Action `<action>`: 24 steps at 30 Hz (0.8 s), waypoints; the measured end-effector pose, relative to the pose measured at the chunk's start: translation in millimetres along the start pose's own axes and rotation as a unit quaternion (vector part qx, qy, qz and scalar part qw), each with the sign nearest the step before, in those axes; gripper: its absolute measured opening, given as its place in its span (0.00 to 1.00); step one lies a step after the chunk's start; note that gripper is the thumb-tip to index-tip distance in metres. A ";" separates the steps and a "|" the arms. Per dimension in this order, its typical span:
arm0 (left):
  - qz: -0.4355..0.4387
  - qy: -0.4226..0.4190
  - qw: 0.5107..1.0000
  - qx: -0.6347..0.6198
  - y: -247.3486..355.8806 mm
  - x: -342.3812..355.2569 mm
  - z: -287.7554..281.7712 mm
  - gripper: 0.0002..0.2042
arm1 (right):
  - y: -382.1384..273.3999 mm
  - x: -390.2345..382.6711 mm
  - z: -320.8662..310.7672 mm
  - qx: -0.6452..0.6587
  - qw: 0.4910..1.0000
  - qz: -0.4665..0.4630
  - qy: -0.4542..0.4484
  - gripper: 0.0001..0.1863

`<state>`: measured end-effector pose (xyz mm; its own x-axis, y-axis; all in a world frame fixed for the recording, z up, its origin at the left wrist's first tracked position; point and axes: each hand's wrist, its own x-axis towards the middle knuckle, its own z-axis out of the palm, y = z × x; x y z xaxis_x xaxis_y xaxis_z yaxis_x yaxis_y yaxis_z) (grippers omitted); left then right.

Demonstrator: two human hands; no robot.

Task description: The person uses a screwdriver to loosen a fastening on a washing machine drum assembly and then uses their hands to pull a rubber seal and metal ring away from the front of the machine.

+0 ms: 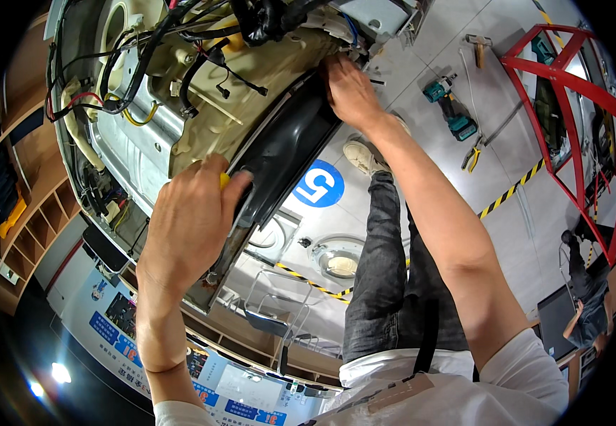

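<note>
“Is the tiled floor (421,64) open alongside?”
“Yes, past the right edge of the black panel (276,145)—glossy, curved, lying along the pale car body (251,85).”
“How's the hold?”
“The left hand (191,209) curls round a yellow item (223,180), mostly hidden. The right hand (350,92) is at the panel's upper end—I can't tell its grip.”
“Farther off?”
“A cordless power tool (458,125), a red frame (563,76) with a teal item (543,49) inside, wooden cubbyholes (31,156).”

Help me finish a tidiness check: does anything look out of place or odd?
Yes: a teal power tool, hammer and yellow-handled pliers lie loose on the floor, a possible trip hazard. Black connectors dangle near the black panel, seemingly unplugged.
</note>
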<state>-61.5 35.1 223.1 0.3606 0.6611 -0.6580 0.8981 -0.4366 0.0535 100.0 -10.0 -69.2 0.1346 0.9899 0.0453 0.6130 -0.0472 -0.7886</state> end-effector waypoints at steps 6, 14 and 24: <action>-0.001 0.047 0.998 0.038 -1.3 1.1 4.4 0.11 | 1.9 0.3 1.6 -0.001 1.000 -0.006 0.005 0.21; 0.033 0.113 0.981 0.152 11.2 2.2 13.9 0.09 | 2.2 1.2 2.1 0.007 1.000 0.000 0.001 0.19; 0.041 0.165 0.956 0.240 18.4 18.5 9.5 0.09 | 11.3 -0.4 10.6 0.000 1.000 -0.023 0.004 0.15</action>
<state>-40.7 33.5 204.8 0.5549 0.7350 -0.3897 0.6737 -0.6718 -0.3079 98.6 -9.5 -84.6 0.1130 0.9899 0.0857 0.6193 -0.0027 -0.7851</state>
